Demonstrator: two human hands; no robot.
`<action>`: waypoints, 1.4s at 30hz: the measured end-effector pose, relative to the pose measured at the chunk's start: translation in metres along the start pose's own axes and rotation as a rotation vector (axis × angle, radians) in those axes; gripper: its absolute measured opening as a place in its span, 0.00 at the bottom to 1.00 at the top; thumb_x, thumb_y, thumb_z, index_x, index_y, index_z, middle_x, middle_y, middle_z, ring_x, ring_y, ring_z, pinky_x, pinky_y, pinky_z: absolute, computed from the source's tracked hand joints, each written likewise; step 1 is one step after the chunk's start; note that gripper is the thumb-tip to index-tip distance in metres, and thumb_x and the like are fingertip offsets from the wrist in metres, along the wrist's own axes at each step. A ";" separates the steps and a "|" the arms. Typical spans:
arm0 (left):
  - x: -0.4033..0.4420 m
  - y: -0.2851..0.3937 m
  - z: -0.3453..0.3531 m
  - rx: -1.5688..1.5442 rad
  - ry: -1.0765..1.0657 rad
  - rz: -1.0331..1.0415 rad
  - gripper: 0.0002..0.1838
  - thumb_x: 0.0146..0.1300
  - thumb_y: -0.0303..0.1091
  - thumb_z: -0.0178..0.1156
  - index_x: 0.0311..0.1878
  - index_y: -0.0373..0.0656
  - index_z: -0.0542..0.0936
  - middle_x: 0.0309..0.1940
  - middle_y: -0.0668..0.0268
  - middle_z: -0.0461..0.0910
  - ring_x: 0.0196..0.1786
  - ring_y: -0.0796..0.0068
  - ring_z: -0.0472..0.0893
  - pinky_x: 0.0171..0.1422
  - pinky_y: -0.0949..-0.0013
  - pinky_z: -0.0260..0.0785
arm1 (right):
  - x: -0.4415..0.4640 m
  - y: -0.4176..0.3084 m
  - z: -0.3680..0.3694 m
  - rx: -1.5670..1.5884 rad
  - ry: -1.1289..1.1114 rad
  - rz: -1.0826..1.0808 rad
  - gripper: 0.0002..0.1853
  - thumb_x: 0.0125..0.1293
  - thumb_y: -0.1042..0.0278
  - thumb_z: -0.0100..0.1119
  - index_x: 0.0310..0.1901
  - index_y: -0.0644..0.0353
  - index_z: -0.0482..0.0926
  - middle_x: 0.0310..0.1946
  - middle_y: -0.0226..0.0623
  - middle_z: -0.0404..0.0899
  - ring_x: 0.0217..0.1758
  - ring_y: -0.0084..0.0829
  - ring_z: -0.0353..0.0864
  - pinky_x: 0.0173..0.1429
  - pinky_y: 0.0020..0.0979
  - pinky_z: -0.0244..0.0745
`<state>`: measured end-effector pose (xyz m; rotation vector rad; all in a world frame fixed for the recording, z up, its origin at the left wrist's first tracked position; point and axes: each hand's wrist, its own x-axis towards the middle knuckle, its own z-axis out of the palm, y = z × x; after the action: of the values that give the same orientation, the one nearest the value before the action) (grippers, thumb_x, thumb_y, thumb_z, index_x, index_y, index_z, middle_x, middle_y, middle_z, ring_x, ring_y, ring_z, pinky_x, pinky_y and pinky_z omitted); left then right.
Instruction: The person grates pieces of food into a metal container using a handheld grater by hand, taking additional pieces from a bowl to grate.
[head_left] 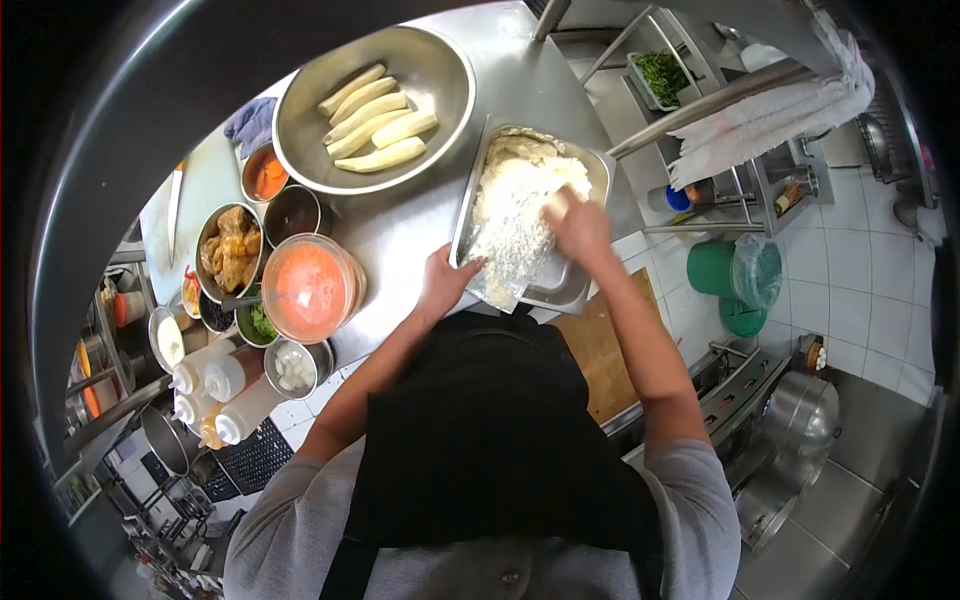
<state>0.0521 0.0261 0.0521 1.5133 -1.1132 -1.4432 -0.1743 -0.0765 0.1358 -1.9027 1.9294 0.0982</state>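
A steel tray [597, 180] at the counter's edge holds a heap of pale, wet grated pulp [510, 180]. Leaning in it is a flat grater [512, 255], its face speckled with white bits. My left hand [447, 280] grips the grater's left edge near its lower end. My right hand [578, 228] is closed and blurred over the grater's upper part, around a pale piece that looks like peeled plantain [549, 208]. Up and to the left, a large steel bowl [455, 95] holds several peeled plantains [375, 120].
Left of me stand a container of orange-red liquid [310, 290], a bowl of browned meat pieces [232, 250], a bowl of white chunks [293, 368] and several squeeze bottles [245, 408]. A knife [174, 210] lies on a cutting board. A green bin [710, 268] stands right.
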 end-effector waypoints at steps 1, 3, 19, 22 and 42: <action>-0.001 -0.001 0.001 -0.028 0.005 0.010 0.14 0.61 0.28 0.68 0.47 0.30 0.83 0.36 0.60 0.87 0.37 0.79 0.81 0.45 0.69 0.76 | 0.020 0.023 0.000 0.149 0.177 -0.051 0.26 0.64 0.44 0.61 0.56 0.52 0.78 0.36 0.56 0.84 0.41 0.54 0.85 0.46 0.50 0.78; -0.001 0.013 -0.001 0.039 0.023 0.020 0.13 0.62 0.29 0.68 0.47 0.31 0.83 0.35 0.60 0.87 0.36 0.79 0.81 0.44 0.69 0.75 | 0.006 0.017 0.023 0.070 0.116 -0.106 0.26 0.63 0.44 0.61 0.57 0.53 0.78 0.37 0.56 0.84 0.42 0.54 0.85 0.47 0.50 0.78; 0.004 -0.001 -0.002 0.120 0.030 0.021 0.15 0.67 0.34 0.66 0.48 0.31 0.83 0.33 0.62 0.86 0.35 0.81 0.80 0.41 0.70 0.74 | -0.001 0.005 0.016 0.053 0.051 -0.181 0.29 0.65 0.44 0.59 0.60 0.57 0.74 0.31 0.51 0.85 0.36 0.51 0.85 0.45 0.48 0.79; 0.007 0.000 0.001 0.081 0.016 0.028 0.15 0.67 0.35 0.66 0.48 0.31 0.83 0.32 0.62 0.86 0.34 0.81 0.80 0.40 0.70 0.74 | 0.010 0.004 0.013 -0.010 0.162 -0.149 0.28 0.66 0.46 0.59 0.60 0.57 0.74 0.29 0.51 0.84 0.37 0.52 0.86 0.43 0.47 0.79; 0.010 0.004 0.003 0.054 0.057 0.048 0.15 0.66 0.35 0.64 0.47 0.31 0.83 0.32 0.56 0.87 0.34 0.77 0.81 0.42 0.66 0.74 | -0.012 -0.007 0.022 -0.054 -0.048 -0.136 0.36 0.64 0.42 0.58 0.69 0.56 0.70 0.33 0.56 0.84 0.42 0.53 0.86 0.53 0.52 0.77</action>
<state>0.0488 0.0151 0.0519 1.5457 -1.1548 -1.3395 -0.1624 -0.0580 0.1217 -2.0414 1.7783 0.1546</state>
